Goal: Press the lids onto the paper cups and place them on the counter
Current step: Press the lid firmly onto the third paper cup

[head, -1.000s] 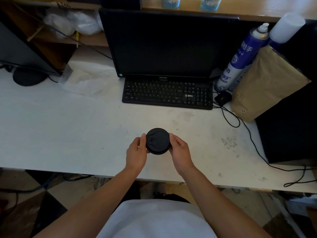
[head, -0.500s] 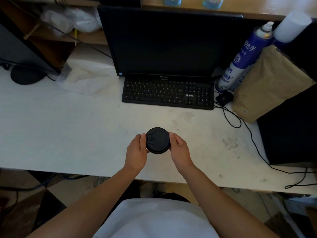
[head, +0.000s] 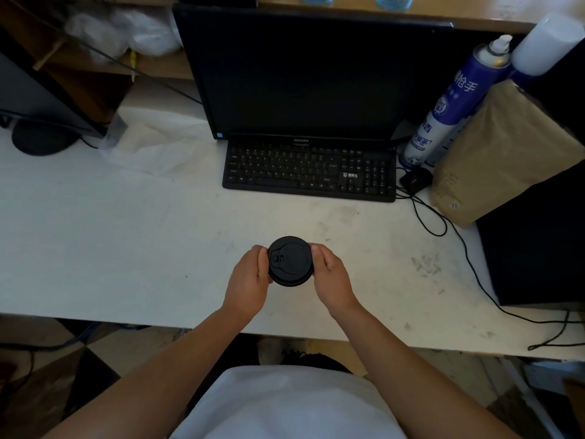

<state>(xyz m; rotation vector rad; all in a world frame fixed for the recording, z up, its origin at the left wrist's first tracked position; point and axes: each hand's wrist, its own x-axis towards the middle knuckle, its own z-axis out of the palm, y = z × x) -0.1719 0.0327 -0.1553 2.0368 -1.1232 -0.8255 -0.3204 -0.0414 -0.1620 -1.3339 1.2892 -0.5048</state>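
Note:
A round black lid (head: 290,260) faces up at me over the near middle of the white counter (head: 126,242). The cup beneath it is hidden by the lid and my fingers. My left hand (head: 248,282) grips the left side and my right hand (head: 332,277) grips the right side, thumbs on the lid's rim. Two blue-printed paper cups (head: 392,0) stand on the high shelf at the back, only their bottoms in view.
A black monitor (head: 310,74) and keyboard (head: 308,171) stand behind my hands. At the right are a blue spray can (head: 456,103), a brown paper parcel (head: 500,153), a black mouse (head: 415,179) and trailing cables (head: 468,255). A crumpled plastic bag (head: 155,141) lies at the back left.
Both hands keep the same grip on the lidded cup; it has barely shifted. The camera has tipped slightly.

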